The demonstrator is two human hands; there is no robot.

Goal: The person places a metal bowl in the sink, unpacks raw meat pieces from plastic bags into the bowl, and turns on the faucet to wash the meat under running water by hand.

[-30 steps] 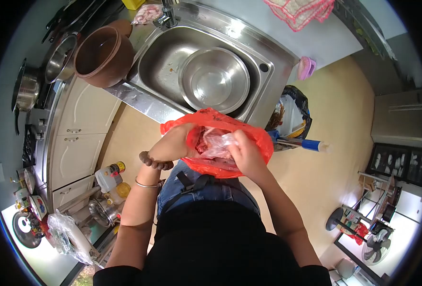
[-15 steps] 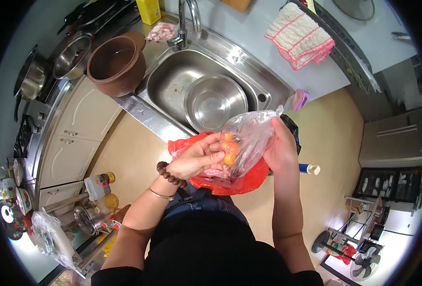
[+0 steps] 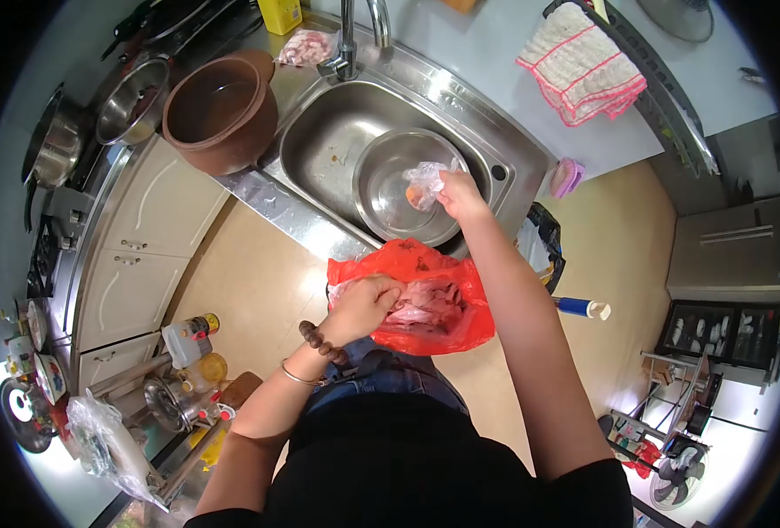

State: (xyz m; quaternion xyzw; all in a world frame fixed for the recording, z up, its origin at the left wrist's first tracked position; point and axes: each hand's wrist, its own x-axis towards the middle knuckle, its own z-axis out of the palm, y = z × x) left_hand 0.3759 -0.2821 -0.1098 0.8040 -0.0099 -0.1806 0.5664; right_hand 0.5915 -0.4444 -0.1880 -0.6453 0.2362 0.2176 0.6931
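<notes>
My right hand [image 3: 462, 195] is closed on the gathered top of a small clear plastic bag [image 3: 427, 182]. Something round and orange shows through its lower end. The bag hangs over a round steel basin [image 3: 368, 201], which sits in the sink. Nearer my body, a red plastic bag [image 3: 408, 255] lies spread open with raw meat [image 3: 434, 305] inside, partly in clear film. My left hand [image 3: 364, 308] has its fingers pinched at the left part of the red bag, beside the meat; the fingertips are partly hidden.
A steel sink [image 3: 315, 145] with a faucet [image 3: 346, 53] lies ahead. To its left stands a brown clay pot [image 3: 218, 150], with a bag of pinkish pieces [image 3: 306, 47] behind it. A striped cloth [image 3: 584, 66] hangs at right, above a black-lined bin [image 3: 544, 238].
My right hand has moved forward over the basin with the clear bag, away from my left hand. My left hand has let go of the orange balls and is at the red bag.
</notes>
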